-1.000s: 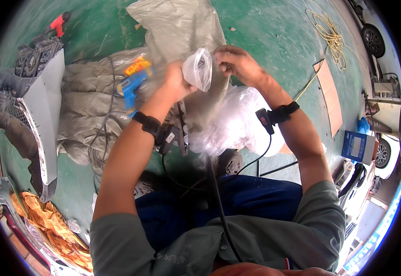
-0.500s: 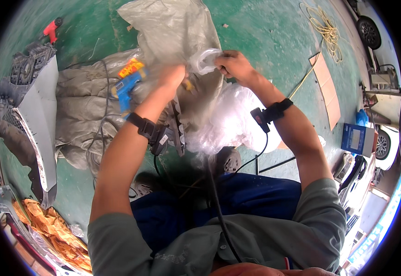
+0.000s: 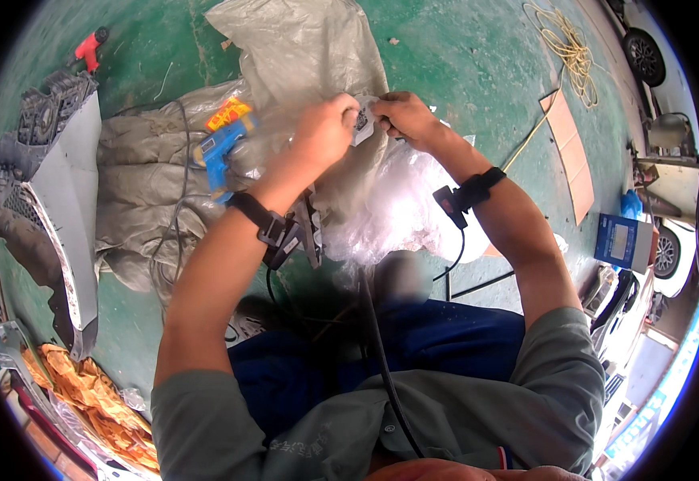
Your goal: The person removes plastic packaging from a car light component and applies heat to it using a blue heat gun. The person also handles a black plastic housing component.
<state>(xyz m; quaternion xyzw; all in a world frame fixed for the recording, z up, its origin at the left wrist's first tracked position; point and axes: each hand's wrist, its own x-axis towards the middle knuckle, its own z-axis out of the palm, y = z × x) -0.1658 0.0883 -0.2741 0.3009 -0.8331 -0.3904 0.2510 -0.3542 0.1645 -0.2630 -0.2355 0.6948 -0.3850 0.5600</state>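
Observation:
In front of me, over a grey tarp (image 3: 305, 48), both my hands meet at a small light-grey piece with a dark patterned patch (image 3: 363, 120). My left hand (image 3: 327, 132) is closed, its fingertips at the piece's left side. My right hand (image 3: 407, 118) pinches the right side between thumb and fingers. What exactly the piece is, I cannot make out. Crumpled clear plastic wrap (image 3: 389, 216) lies below my right hand. Beside my left forearm are a blue tool (image 3: 219, 154) and a yellow-and-red packet (image 3: 229, 115).
A grey car bumper (image 3: 73, 208) stands at the left, with a red power tool (image 3: 89, 51) beyond it. Dark cables (image 3: 185, 152) cross the tarp. To the right are cardboard (image 3: 570, 160), a coiled yellow cord (image 3: 570, 56), a blue box (image 3: 623, 240) and parked cars.
My left hand has moved right and up to meet my right hand. The translucent, loop-like shape at my right hand now shows as the light-grey piece between both hands.

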